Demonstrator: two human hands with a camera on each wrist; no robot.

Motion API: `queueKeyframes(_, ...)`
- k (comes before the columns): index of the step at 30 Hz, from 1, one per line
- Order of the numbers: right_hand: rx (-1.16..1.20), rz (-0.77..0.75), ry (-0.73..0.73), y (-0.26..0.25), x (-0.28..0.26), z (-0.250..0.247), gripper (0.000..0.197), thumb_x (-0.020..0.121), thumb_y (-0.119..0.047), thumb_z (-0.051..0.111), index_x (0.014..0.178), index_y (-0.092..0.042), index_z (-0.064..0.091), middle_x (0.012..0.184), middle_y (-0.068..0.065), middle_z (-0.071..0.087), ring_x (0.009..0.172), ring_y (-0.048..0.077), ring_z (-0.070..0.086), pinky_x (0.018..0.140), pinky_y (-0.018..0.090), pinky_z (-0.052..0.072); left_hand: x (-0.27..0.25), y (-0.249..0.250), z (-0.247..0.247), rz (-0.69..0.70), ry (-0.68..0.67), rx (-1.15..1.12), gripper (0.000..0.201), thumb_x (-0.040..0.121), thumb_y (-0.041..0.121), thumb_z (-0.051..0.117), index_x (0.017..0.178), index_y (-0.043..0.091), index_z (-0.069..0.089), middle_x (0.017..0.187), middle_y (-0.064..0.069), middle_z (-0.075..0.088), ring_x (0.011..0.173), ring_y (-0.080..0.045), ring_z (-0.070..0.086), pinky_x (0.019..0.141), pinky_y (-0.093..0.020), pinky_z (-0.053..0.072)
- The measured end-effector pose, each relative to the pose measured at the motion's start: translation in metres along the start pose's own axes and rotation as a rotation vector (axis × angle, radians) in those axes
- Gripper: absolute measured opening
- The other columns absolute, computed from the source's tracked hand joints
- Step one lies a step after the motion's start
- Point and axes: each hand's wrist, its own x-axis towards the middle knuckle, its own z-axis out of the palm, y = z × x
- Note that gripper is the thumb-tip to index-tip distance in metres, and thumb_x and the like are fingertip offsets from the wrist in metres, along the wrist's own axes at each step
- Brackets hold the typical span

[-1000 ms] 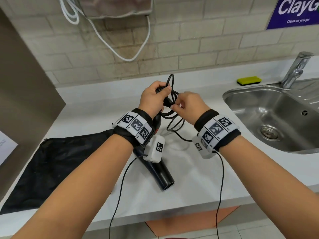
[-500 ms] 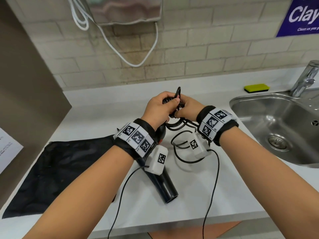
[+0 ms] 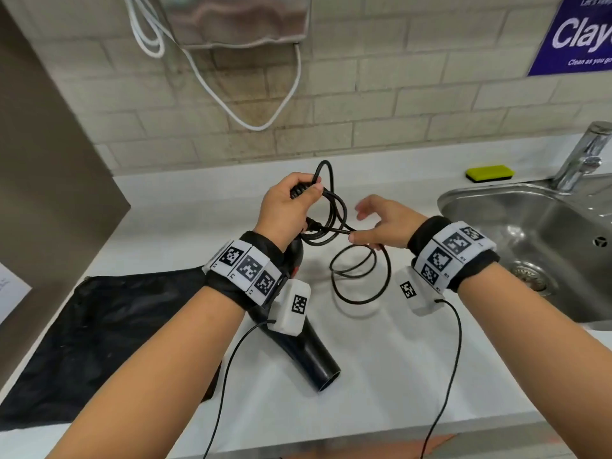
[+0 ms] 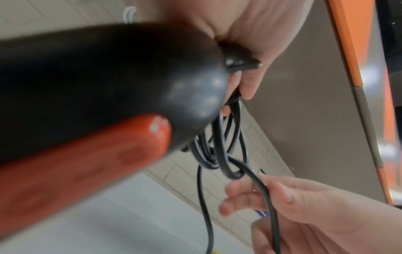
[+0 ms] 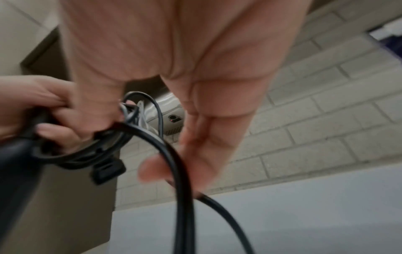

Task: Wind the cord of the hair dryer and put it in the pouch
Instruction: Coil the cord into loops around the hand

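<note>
My left hand (image 3: pixel 286 207) grips the handle end of the black hair dryer (image 3: pixel 309 357) together with several wound loops of its black cord (image 3: pixel 334 207). The dryer's barrel points down toward me over the counter, and its red switch panel (image 4: pixel 87 163) shows in the left wrist view. My right hand (image 3: pixel 376 223) is just right of the coil, pinching a strand of cord (image 4: pixel 259 183) loosely between thumb and forefinger, the other fingers spread. Loose cord loops (image 3: pixel 361 276) hang below it onto the counter. The black pouch (image 3: pixel 99 326) lies flat at the left.
A steel sink (image 3: pixel 463 195) with a faucet (image 3: pixel 583 154) sits at the right, a yellow-green sponge (image 3: pixel 490 172) behind it. A white cable (image 3: pixel 265 122) hangs on the brick wall under a dispenser (image 3: pixel 238 21). A brown panel (image 3: pixel 49 160) bounds the counter's left.
My right hand has pulled away from the left hand to the right, drawing out a strand. The left hand still grips the handle and coil, slightly higher.
</note>
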Motion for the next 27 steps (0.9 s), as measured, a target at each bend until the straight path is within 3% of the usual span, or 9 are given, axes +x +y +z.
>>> queueKeyframes(2,-0.021,-0.037,-0.020,0.002,-0.003,0.007,0.010,0.086,-0.018,0.062,0.091,-0.016,0.053,0.086,-0.002,0.060,0.060,0.017,0.060,0.067,0.026,0.048,0.004,-0.002,-0.003,0.004,0.020,0.001,0.006,0.090,0.015,0.060,0.091,0.020,0.063,0.090,-0.009,0.063,0.034,-0.003,0.037,0.039,-0.020,0.034)
queueKeyframes(3,-0.012,-0.059,-0.041,0.001,-0.003,0.010,0.008,0.087,-0.014,0.059,0.081,-0.016,0.055,0.076,-0.001,0.061,0.061,0.017,0.059,0.064,0.024,0.046,0.005,-0.003,-0.003,0.005,0.022,0.002,0.007,0.090,0.015,0.060,0.090,0.020,0.063,0.089,-0.009,0.063,0.034,-0.003,0.036,0.039,-0.020,0.034)
queueKeyframes(5,0.003,-0.080,0.014,-0.003,-0.002,0.015,0.016,0.087,-0.012,0.058,0.072,-0.016,0.059,0.066,-0.002,0.061,0.058,0.015,0.056,0.059,0.021,0.044,0.006,-0.006,0.000,0.014,0.017,0.027,0.006,0.090,0.015,0.060,0.090,0.020,0.063,0.085,-0.006,0.063,0.035,-0.002,0.039,0.041,-0.019,0.034)
queueKeyframes(8,-0.050,-0.072,0.275,-0.016,0.002,0.023,0.017,0.084,-0.021,0.065,0.069,-0.013,0.061,0.061,-0.004,0.057,0.054,0.009,0.051,0.053,0.018,0.042,0.005,-0.009,0.006,0.034,0.004,0.056,0.007,0.090,0.013,0.061,0.095,0.016,0.064,0.076,0.004,0.059,0.040,0.003,0.045,0.048,-0.013,0.034)
queueKeyframes(12,-0.170,-0.020,0.469,-0.029,0.008,0.032,0.040,0.075,-0.032,0.073,0.062,-0.018,0.038,0.064,-0.004,0.043,0.055,0.007,0.040,0.047,0.019,0.029,0.003,-0.011,0.010,0.036,-0.050,0.038,0.012,0.090,0.011,0.059,0.101,0.011,0.064,0.077,0.005,0.058,0.041,0.005,0.047,0.047,-0.008,0.034)
queueKeyframes(16,-0.075,0.017,0.454,-0.029,0.006,0.026,0.041,0.076,-0.046,0.067,0.065,-0.019,0.038,0.067,-0.001,0.050,0.058,0.013,0.050,0.047,0.023,0.035,0.003,-0.011,0.011,0.078,-0.017,0.017,0.011,0.090,0.011,0.059,0.099,0.013,0.064,0.074,0.007,0.058,0.043,0.006,0.048,0.053,-0.011,0.036)
queueKeyframes(18,0.012,0.074,0.312,-0.027,0.000,0.023,0.036,0.078,-0.047,0.063,0.071,-0.017,0.045,0.075,0.003,0.061,0.060,0.019,0.061,0.047,0.024,0.041,0.006,-0.010,0.008,0.087,0.036,-0.012,0.011,0.090,0.011,0.059,0.100,0.012,0.064,0.073,0.007,0.058,0.042,0.005,0.048,0.055,-0.014,0.037)
queueKeyframes(22,-0.029,0.062,-0.035,-0.026,-0.011,0.030,0.017,0.088,-0.022,0.057,0.072,-0.015,0.054,0.074,0.001,0.063,0.052,0.013,0.057,0.042,0.021,0.042,0.011,-0.007,0.001,0.072,0.111,-0.081,0.010,0.091,0.011,0.058,0.099,0.012,0.065,0.061,0.012,0.055,0.038,0.001,0.042,0.047,-0.015,0.035)
queueKeyframes(27,0.186,-0.002,0.207,-0.034,0.000,0.041,0.021,0.087,-0.008,0.054,0.067,-0.011,0.053,0.062,0.007,0.059,0.043,0.011,0.054,0.047,0.022,0.049,0.012,-0.002,-0.004,0.040,0.089,-0.123,0.007,0.092,0.014,0.058,0.094,0.017,0.063,0.053,0.014,0.053,0.035,-0.004,0.031,0.036,-0.017,0.029)
